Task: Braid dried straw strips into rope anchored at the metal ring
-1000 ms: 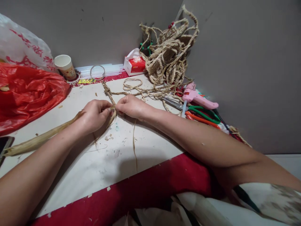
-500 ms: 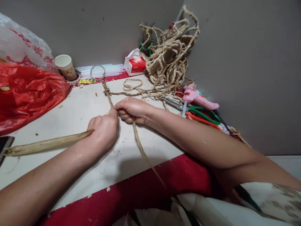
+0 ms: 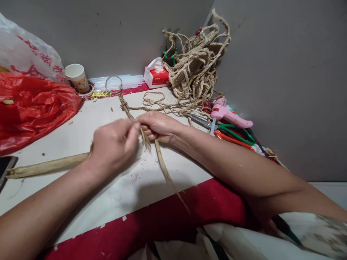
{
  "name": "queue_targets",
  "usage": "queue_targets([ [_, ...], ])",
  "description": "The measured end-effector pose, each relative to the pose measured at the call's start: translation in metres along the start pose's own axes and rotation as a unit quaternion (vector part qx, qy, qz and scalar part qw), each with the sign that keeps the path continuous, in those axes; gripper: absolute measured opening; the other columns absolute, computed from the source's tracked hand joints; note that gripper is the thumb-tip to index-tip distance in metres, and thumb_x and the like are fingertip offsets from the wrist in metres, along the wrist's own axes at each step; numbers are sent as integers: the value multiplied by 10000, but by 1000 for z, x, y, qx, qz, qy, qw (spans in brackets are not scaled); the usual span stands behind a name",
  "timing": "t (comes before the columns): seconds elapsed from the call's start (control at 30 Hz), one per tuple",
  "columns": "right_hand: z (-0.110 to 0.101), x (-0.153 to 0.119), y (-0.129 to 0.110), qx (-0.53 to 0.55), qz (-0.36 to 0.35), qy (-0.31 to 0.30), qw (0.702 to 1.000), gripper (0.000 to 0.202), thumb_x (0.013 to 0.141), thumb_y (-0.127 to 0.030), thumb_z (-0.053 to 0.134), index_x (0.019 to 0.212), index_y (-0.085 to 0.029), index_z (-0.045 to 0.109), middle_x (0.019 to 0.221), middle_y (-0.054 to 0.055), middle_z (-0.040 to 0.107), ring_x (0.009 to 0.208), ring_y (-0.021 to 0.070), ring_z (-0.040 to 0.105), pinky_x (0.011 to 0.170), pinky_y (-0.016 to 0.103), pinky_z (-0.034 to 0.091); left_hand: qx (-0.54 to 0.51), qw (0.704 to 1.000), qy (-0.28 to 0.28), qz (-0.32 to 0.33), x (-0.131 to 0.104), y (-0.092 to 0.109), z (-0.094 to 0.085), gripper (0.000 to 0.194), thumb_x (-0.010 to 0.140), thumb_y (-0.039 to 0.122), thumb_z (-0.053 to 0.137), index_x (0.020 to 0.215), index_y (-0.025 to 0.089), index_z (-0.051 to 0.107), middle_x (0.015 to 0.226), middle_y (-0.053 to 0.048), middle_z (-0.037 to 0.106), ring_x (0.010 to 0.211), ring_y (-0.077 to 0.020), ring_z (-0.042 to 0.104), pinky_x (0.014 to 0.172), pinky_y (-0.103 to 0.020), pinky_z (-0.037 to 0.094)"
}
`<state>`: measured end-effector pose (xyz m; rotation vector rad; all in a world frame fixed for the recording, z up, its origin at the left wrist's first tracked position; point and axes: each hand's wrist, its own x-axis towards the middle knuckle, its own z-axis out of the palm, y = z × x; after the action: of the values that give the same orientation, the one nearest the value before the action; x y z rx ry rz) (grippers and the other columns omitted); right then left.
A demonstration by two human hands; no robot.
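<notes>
In the single head-worn view, we look down at two bare hands meeting over a white tabletop with a dark red border on its near side. Between them is the near end of a brown, twisted plant-fibre cord; it slants away to a knot on the far side.

We judge the step in hand to be working loose fibre into this cord by twisting or plaiting. The next move seems to call for a firm pinch at the join while the free strands are brought round.

The right hand is closed, its thumb and forefinger pinching the cord, its other fingers curled into the palm. Below it hangs a long, pale tan fibre strip, tapering over the red border.

The left hand is blurred, fingers bent and thumb near the right fingertips, beside a short, frayed tan fibre end. We cannot tell whether it grips anything.

At the left, a broad, rolled, straw-coloured strip lies between the left wrist and a dark phone. At the far right rises a tangled heap of beige braided rope.
</notes>
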<state>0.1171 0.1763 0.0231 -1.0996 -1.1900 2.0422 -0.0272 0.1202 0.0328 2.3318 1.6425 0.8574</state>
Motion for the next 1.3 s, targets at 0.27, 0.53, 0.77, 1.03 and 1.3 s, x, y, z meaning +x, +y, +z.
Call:
queue_targets([
  [0.27, -4, 3, 1, -69, -17, -25, 997, 235, 848, -119, 434, 615, -142, 457, 404, -94, 278, 331, 25, 139, 304, 146, 114, -539, 756, -195, -315, 25, -20, 7, 117, 778, 183, 502, 715, 120, 576, 581, -3, 481, 415, -56, 384, 389, -180, 312],
  [0.53, -6, 0, -2, -365, -165, 39, 916, 224, 807, -84, 499, 589, -106, 548, 478, -44, 452, 428, 29, 343, 412, 156, 243, -444, 842, -139, -272, 23, -23, 14, 236, 778, 251, 558, 567, 151, 526, 411, 66, 306, 342, -37, 202, 342, -192, 108],
  [0.77, -9, 0, -1, -252, -90, -33, 963, 192, 806, -176, 461, 642, -125, 546, 420, -81, 306, 347, 39, 203, 334, 188, 137, -396, 883, -53, -247, 19, -25, 23, 209, 755, 251, 592, 580, 136, 586, 393, 55, 382, 359, -44, 244, 365, -199, 170],
  [1.03, -7, -1, -2, -227, -66, -49, 970, 205, 855, -98, 411, 670, -139, 488, 447, -68, 362, 332, 37, 265, 321, 163, 186, -344, 913, -13, -219, 19, -28, 26, 179, 736, 244, 603, 605, 126, 634, 515, 17, 541, 451, -62, 392, 430, -183, 288],
  [1.3, -7, -4, 3, -311, -104, 25, 945, 132, 859, -138, 496, 744, -168, 437, 475, -65, 440, 375, 40, 368, 370, 148, 264, -332, 917, -19, -223, 19, -26, 23, 196, 747, 230, 602, 579, 138, 642, 540, -18, 614, 460, -75, 455, 458, -185, 341],
])
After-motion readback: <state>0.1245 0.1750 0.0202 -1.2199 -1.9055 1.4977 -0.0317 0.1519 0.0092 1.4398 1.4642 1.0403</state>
